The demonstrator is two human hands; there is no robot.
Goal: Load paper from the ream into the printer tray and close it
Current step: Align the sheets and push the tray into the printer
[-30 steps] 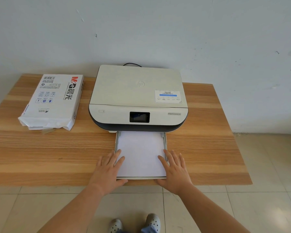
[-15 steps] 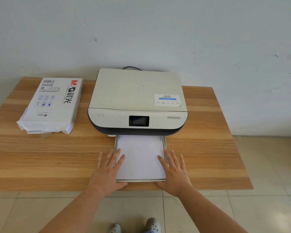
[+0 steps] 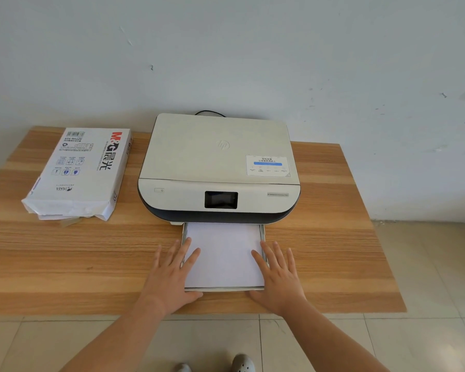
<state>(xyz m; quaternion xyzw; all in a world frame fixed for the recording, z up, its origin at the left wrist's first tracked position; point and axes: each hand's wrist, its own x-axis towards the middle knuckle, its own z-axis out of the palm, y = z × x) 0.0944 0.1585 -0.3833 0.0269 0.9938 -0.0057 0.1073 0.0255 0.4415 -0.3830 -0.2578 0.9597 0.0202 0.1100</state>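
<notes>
Left hand (image 3: 169, 277): fingers spread flat, gripping nothing, resting across the tray's left front corner.
Right hand (image 3: 278, 277): fingers spread flat, empty, on the tray's right front corner.
Tray (image 3: 223, 289): pulled out from the printer (image 3: 218, 167), still open.
Paper (image 3: 224, 253): lying in the tray.
Ream (image 3: 78, 173): on the worktop (image 3: 65, 253), left of the printer, near end torn open.

Wooden table (image 3: 320, 237) carries printer (image 3: 218, 167) and paper ream (image 3: 78, 173).
</notes>
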